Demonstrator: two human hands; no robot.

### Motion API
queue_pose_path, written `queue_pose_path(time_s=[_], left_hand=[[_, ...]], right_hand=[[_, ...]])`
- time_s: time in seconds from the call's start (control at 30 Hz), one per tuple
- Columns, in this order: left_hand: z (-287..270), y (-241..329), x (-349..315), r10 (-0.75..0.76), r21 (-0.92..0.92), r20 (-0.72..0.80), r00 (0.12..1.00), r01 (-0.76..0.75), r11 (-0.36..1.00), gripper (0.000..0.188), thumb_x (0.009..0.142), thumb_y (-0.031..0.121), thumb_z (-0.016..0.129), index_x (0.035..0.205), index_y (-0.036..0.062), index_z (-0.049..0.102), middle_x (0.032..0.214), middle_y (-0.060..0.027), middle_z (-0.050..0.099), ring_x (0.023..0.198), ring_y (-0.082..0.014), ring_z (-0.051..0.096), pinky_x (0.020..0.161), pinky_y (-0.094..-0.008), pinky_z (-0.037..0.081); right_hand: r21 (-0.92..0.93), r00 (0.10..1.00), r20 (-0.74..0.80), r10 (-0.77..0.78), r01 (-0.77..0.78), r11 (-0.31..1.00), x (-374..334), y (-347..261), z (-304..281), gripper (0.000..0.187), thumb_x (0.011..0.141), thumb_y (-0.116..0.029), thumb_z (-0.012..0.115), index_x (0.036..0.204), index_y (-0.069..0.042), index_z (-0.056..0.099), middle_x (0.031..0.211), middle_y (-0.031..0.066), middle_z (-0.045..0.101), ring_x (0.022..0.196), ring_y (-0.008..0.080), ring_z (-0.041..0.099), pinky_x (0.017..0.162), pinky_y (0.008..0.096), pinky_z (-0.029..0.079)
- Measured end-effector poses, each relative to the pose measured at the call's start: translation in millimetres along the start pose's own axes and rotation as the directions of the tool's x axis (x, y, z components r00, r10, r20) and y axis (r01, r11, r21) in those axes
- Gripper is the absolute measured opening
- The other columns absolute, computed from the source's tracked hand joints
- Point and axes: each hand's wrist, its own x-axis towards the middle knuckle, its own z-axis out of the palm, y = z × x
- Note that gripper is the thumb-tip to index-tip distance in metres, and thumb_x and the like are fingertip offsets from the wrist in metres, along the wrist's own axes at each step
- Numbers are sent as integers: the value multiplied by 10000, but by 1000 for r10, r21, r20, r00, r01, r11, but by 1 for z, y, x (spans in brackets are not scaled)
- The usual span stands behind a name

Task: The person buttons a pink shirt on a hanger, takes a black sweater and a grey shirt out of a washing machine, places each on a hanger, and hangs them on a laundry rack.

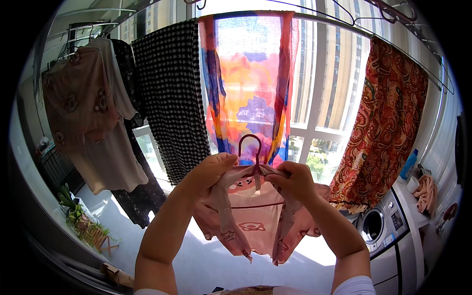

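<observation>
A pink shirt [251, 226] with a bear-like print hangs open at the front on a dark red hanger [250, 142], whose hook points up. My left hand [216, 169] grips the shirt's collar on the left of the hook, fingers closed on the cloth. On the other side my right hand [292, 179] pinches the collar near the hanger's neck. Through the open front the hanger's lower bar shows across the inside of the shirt. Both forearms reach up from the lower edge, and the shirt hangs between them above the floor.
Overhead runs a drying rail [324, 20] with a black-and-white checked cloth [169, 93], a bright multicoloured scarf [250, 73] and a red paisley cloth [381, 123]. More clothes [83, 103] hang at left, above potted plants [81, 221]. A washing machine [381, 223] stands at right.
</observation>
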Motion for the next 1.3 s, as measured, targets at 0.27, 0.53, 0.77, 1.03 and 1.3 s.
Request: queue_pose_path(time_s=[0.27,0.53,0.77,1.03,1.3], left_hand=[[-78,-5,-70,744,894,69,664,-373,249,233,862,163,634,1050,28,616,1000,-120,626,935,-218,610,808,-313,477],[-107,3,-114,794,978,-63,605,-121,169,139,854,166,585,923,55,634,798,-103,625,711,-270,626,630,-331,495],[-151,22,-157,883,985,-166,440,32,169,94,843,119,620,868,31,645,758,-113,627,664,-253,617,593,-313,468],[-230,80,-177,908,973,-203,365,-28,229,138,870,152,622,909,23,646,771,-123,645,674,-234,618,613,-299,458],[-327,201,-158,975,976,173,138,-158,-150,141,856,148,632,846,9,655,756,-138,642,673,-262,620,604,-314,464]], right_hand=[[189,998,-66,-5,17,982,30,-40,48,247,760,-212,742,740,15,648,570,13,582,548,50,516,492,240,417],[343,987,87,-132,95,935,68,-60,97,225,829,-217,672,784,3,664,620,19,602,594,54,526,547,238,433],[203,865,-27,-501,495,845,90,-62,123,174,835,-155,636,937,-15,654,767,115,621,706,223,621,658,310,481],[-113,792,-291,-537,529,841,122,-109,161,161,779,-165,708,797,-15,653,694,107,604,586,233,603,539,307,464],[-56,611,-691,-386,487,872,177,-208,215,248,815,-178,704,708,14,589,617,50,498,528,121,408,512,265,362]])
